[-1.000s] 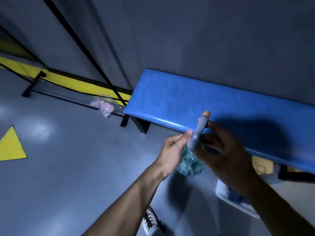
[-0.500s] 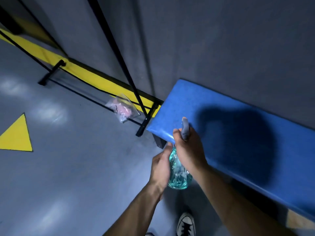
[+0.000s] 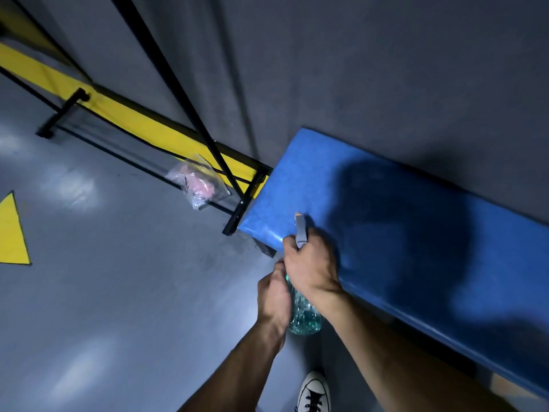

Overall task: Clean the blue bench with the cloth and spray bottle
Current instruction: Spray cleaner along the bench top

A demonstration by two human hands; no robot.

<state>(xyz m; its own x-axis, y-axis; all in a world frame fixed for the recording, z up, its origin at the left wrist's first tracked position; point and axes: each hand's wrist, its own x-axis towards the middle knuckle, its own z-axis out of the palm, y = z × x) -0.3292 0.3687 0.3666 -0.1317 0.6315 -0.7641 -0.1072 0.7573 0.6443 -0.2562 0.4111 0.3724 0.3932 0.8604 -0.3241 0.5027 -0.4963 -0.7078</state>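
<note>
Both hands hold the spray bottle by the blue desk, right hand wrapped on top, left hand around its side; no cloth shows, so wiping looks still to do.

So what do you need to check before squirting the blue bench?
1. Spray bottle held firmly: ok, right hand at the sprayer head, left hand on the body.
2. Nozzle aimed over the blue bench: ok.
3. Liquid in bottle: ok, teal liquid shows.
4. Bench top free of things: ok in the part seen.
5. Cloth ready for wiping: cannot tell, none in view.
6. Finger on trigger: cannot tell, hidden by the hand.
</note>
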